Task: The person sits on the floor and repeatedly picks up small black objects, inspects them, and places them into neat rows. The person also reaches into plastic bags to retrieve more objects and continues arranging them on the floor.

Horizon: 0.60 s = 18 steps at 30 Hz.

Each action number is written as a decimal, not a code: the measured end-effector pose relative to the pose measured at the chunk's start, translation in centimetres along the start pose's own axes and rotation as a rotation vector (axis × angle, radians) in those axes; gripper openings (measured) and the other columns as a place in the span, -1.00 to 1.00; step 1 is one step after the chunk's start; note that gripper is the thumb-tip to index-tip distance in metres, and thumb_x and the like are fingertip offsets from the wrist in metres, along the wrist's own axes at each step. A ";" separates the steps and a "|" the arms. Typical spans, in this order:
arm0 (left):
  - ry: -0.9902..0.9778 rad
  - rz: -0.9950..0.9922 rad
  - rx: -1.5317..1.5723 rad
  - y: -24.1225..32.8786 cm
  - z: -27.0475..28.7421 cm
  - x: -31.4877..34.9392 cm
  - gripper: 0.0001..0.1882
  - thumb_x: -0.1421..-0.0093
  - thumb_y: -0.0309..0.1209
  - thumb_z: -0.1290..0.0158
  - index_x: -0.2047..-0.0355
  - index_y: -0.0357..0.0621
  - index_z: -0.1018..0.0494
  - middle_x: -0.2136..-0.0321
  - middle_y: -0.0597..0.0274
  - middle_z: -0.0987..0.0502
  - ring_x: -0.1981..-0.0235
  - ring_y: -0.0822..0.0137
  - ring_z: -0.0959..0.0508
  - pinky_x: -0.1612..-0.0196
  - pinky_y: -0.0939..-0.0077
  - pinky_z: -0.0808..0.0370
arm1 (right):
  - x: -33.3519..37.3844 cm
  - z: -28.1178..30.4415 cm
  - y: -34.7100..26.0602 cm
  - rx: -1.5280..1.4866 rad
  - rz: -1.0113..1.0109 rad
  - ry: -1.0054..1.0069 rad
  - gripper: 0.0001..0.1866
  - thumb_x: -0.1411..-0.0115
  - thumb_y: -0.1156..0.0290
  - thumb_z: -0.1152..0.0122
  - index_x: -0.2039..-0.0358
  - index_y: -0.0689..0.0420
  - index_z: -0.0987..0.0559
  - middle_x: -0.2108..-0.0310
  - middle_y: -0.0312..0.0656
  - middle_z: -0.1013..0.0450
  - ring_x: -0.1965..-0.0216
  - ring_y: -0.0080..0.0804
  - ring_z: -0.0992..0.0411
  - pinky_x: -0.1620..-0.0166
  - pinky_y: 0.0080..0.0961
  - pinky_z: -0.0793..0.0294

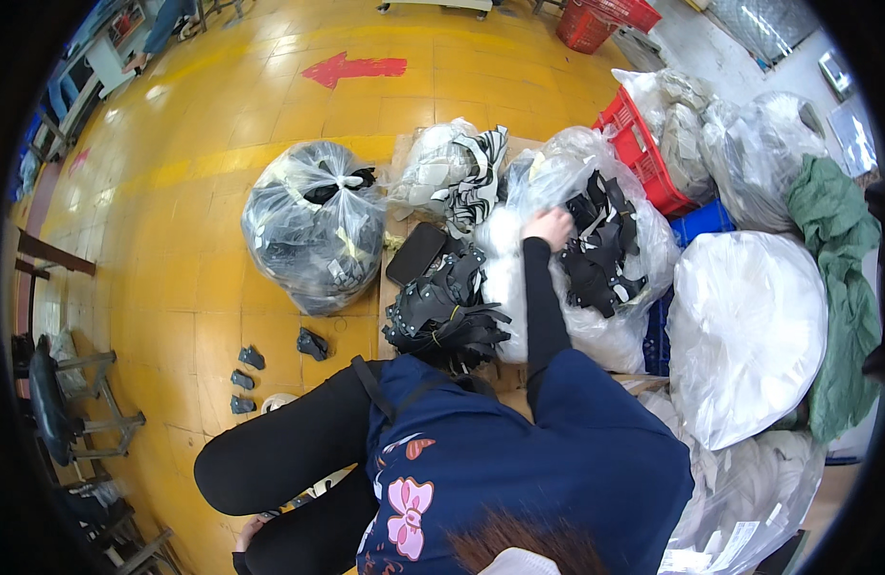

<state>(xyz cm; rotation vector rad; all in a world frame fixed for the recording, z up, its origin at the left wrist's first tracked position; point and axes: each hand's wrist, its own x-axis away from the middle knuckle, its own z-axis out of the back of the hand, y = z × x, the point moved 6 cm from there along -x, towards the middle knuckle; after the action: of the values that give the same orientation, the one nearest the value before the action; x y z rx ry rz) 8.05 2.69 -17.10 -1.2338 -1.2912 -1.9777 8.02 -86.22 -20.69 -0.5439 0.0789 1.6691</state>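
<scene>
My right hand [549, 228] reaches out at the end of a black sleeve, its fingers curled on the edge of an open clear plastic bag [557, 163]. Inside this bag, just right of the hand, lie black cut pieces [600, 249], possibly shoe parts. My left hand [249, 533] is low at the left, by my knee; my leg covers most of its fingers. To the left of my right arm is a pile of black pieces [447, 311], some tied with a yellow band. A black oblong case [417, 254] lies beside them.
A knotted clear bag [315, 225] of dark pieces stands on the yellow floor. Several small dark pieces [252, 357] lie near my knee. Striped black-and-white pieces [476, 177] are at the back. A red crate [643, 158], a full white bag [749, 335] and green cloth [835, 287] are right.
</scene>
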 end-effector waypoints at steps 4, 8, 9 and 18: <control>-0.024 -0.021 -0.022 1.0 -0.8 -0.6 -0.56 -0.04 -0.13 -0.12 0.23 -0.26 -0.44 0.25 -0.01 -0.51 0.20 0.16 -0.51 0.14 0.39 -0.44 | 4.1 0.5 -1.5 -0.283 -0.255 -0.133 -0.62 0.05 0.18 -0.21 0.30 0.19 -0.45 0.34 0.01 -0.49 0.23 0.00 -0.44 0.11 -0.12 -0.33; -0.017 -0.027 -0.013 0.9 -0.3 -0.7 -0.57 -0.04 -0.14 -0.12 0.24 -0.26 -0.45 0.25 -0.01 -0.51 0.21 0.16 -0.51 0.14 0.40 -0.44 | 4.9 4.3 -5.2 -0.535 -0.201 -0.157 -0.70 0.06 0.24 -0.21 0.48 0.24 -0.47 0.49 0.06 -0.48 0.37 0.06 -0.46 0.31 -0.11 -0.38; -0.014 -0.025 -0.012 1.0 -0.2 -0.7 -0.58 -0.05 -0.14 -0.12 0.24 -0.26 -0.45 0.25 0.00 -0.51 0.21 0.16 -0.51 0.14 0.40 -0.44 | 4.6 6.2 -6.6 -0.562 -0.203 -0.182 -0.70 0.07 0.24 -0.22 0.50 0.24 -0.47 0.50 0.06 -0.47 0.39 0.06 -0.46 0.32 -0.12 -0.37; -0.072 -0.030 -0.012 0.3 -0.9 -1.8 -0.61 -0.06 -0.15 -0.11 0.27 -0.25 -0.46 0.27 0.00 -0.51 0.21 0.16 -0.51 0.15 0.40 -0.44 | 0.1 8.3 -10.3 -0.634 0.482 -0.210 -0.83 0.17 0.41 -0.21 0.52 0.19 -0.48 0.55 0.04 -0.45 0.41 0.04 -0.45 0.31 -0.20 -0.40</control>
<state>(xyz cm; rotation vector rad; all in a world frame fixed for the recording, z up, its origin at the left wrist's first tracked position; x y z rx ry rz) 8.80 1.59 -18.64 -1.3095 -1.3415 -1.9811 15.27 -81.27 -10.82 -0.8629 -0.5275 2.2209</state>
